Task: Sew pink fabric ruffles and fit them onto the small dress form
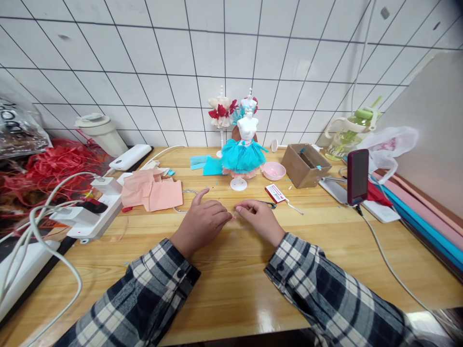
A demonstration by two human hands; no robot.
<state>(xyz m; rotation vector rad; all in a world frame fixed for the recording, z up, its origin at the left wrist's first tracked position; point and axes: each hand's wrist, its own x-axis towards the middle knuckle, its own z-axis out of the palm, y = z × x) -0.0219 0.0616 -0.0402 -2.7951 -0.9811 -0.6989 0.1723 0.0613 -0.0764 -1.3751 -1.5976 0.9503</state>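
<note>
My left hand (pixel 204 220) and my right hand (pixel 259 218) are close together above the table, fingertips nearly meeting. Between them shows a tiny peach-coloured scrap (pixel 234 218), too small to make out well. Both hands are closed in a pinch at it; one finger of the left hand sticks up. Just beyond stands a small white dress form (pixel 248 126) in a turquoise ruffled skirt (pixel 243 156) with a peach layer under it. Beside my right hand lie dark-handled scissors (pixel 270 205), partly hidden. Peach crepe paper (pixel 164 193) lies left of my left hand.
Behind are two more dressed forms, one with red bows (pixel 220 113). A pink bowl (pixel 274 170), cardboard box (pixel 306 166), red-and-white packet (pixel 277 193) and propped phone (pixel 358 177) stand right. A power strip (pixel 103 212) with cables and red shreds (pixel 54 164) lie left.
</note>
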